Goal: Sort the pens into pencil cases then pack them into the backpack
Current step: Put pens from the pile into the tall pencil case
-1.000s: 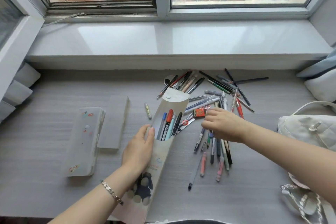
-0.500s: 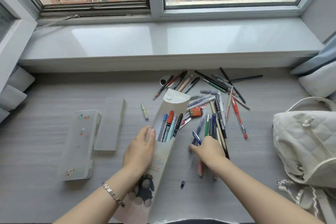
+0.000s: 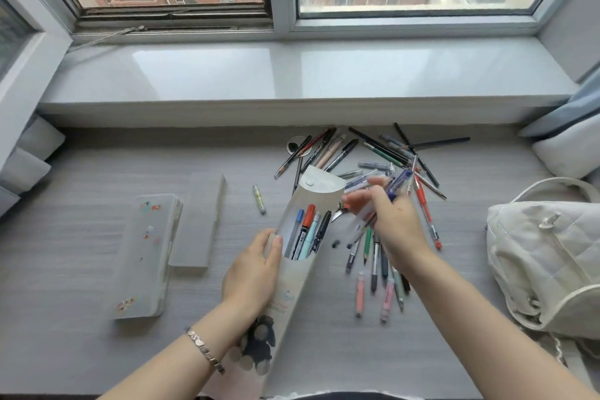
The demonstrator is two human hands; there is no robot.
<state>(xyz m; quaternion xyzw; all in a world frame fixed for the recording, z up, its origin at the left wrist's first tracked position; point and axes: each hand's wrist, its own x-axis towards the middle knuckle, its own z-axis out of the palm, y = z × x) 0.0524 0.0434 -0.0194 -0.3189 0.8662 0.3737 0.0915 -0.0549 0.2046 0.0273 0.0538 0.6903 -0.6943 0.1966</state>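
While left hand (image 3: pixel 251 273) grips open pencil case (image 3: pixel 293 269) w/ pens inside, right hand (image 3: pixel 394 224) pinches blurry blue pen (image 3: pixel 397 183) over pen pile (image 3: pixel 386 256) on tabletop (image 3: pixel 81 237), white backpack (image 3: pixel 545 256) at right

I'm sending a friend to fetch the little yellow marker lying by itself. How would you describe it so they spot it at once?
Start at the grey desk under the window. Between the flat grey box on the left and the tall open pencil case in the left hand lies a short yellow marker. It is stubby, pale yellow, and alone, apart from the pen pile.
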